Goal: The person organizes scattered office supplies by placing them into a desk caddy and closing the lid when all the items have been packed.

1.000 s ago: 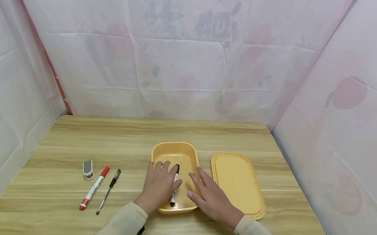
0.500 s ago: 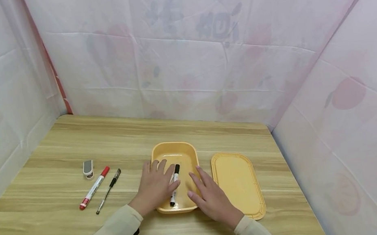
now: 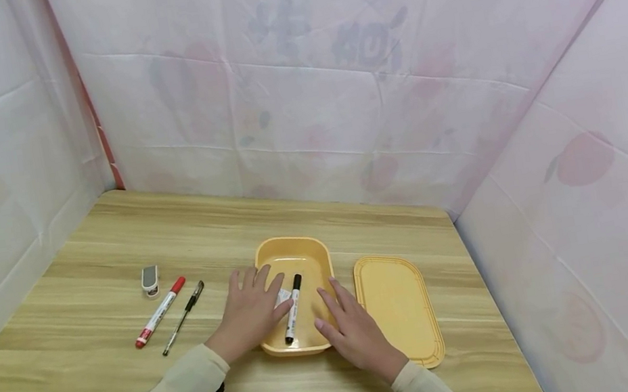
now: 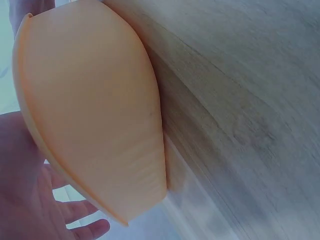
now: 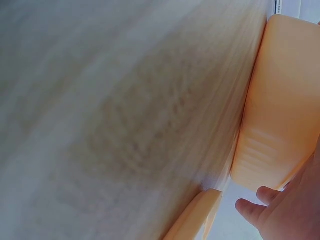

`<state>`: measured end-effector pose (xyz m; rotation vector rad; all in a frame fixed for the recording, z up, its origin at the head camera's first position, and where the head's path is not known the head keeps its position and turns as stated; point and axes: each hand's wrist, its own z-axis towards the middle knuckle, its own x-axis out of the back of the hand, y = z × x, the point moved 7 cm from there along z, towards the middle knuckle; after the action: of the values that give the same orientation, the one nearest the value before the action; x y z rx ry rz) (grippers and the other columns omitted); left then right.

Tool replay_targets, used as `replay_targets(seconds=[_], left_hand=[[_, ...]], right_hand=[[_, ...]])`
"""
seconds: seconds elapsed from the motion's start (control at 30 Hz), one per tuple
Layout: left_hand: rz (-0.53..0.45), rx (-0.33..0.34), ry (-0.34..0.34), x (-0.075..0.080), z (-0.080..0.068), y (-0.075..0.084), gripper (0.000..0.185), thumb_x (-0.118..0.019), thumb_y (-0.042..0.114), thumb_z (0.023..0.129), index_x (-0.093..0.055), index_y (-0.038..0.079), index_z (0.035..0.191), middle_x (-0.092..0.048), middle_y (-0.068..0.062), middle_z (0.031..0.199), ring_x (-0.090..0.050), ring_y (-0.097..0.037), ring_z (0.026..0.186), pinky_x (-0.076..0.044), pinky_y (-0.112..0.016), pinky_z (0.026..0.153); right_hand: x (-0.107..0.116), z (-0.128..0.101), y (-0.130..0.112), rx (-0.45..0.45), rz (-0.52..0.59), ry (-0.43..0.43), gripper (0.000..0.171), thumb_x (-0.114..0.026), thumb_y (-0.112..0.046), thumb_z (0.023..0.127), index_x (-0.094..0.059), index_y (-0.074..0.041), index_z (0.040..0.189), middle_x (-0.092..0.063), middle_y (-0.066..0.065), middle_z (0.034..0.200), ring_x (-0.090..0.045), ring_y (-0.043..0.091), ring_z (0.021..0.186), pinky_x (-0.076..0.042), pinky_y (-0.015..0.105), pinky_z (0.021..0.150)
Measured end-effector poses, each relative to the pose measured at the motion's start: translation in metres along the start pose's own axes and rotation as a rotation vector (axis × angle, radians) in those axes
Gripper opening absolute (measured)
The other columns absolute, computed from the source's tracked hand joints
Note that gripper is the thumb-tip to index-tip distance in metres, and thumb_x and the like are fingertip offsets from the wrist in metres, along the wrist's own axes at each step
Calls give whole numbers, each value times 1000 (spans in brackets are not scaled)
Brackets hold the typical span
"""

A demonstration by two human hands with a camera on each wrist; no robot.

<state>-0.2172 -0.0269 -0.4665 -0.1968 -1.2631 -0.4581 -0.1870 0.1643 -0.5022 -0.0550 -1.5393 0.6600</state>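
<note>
A yellow plastic box (image 3: 291, 247) stands on the table with its top uncovered. Inside lies a black-capped white marker (image 3: 293, 309), slanting across the floor of the box, beside a small white item (image 3: 284, 295) partly covered by the left hand. My left hand (image 3: 249, 312) hovers over the box's left rim, fingers spread and holding nothing; the left wrist view shows the box's outer wall (image 4: 95, 110) beside it. My right hand (image 3: 355, 330) rests at the right rim with its fingers extended, near the box wall (image 5: 280, 100) in the right wrist view.
A matching yellow lid (image 3: 396, 306) lies flat right of the box. To the left are a red marker (image 3: 160, 313), a black pen (image 3: 184, 318) and a small grey-and-white item (image 3: 150, 281). Fabric walls (image 3: 297, 89) enclose the table (image 3: 204, 241).
My left hand has drawn back leftward from the black-capped marker, baring more of it and the small white item. The right hand has stayed at the rim.
</note>
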Motion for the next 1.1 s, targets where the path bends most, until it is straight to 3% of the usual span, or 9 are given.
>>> replay_targets(seconds=[0.33, 0.6, 0.83, 1.1], left_hand=[[19, 25, -14, 5, -3, -9, 58, -52, 55, 100, -59, 13, 141, -53, -20, 145, -48, -39, 130, -28, -66, 109], [22, 19, 13, 10, -7, -14, 58, -52, 54, 101, -59, 12, 140, -53, -20, 144, -50, -40, 128, -31, -66, 107], [-15, 56, 0, 10, -11, -23, 61, -54, 54, 100, -58, 10, 141, -52, -21, 145, -47, -41, 130, -29, -66, 109], [-62, 91, -29, 10, -16, -32, 65, -43, 58, 102, -54, 10, 145, -48, -18, 148, -44, -40, 132, -28, -62, 107]], right_hand=[[0, 0, 0, 1, -2, 2, 63, -42, -53, 105, -29, -27, 160, -13, 5, 170, -25, 32, 153, -33, 62, 114], [0, 0, 0, -5, -9, -6, 65, -37, -58, 104, -29, -26, 160, -13, 5, 170, -24, 31, 153, -33, 61, 115], [0, 0, -1, -6, -5, -4, 65, -38, -58, 104, -30, -25, 160, -13, 5, 170, -25, 31, 153, -33, 60, 115], [-1, 1, 1, -12, -6, -3, 65, -39, -57, 104, -30, -25, 160, -13, 5, 170, -24, 31, 153, -32, 60, 115]])
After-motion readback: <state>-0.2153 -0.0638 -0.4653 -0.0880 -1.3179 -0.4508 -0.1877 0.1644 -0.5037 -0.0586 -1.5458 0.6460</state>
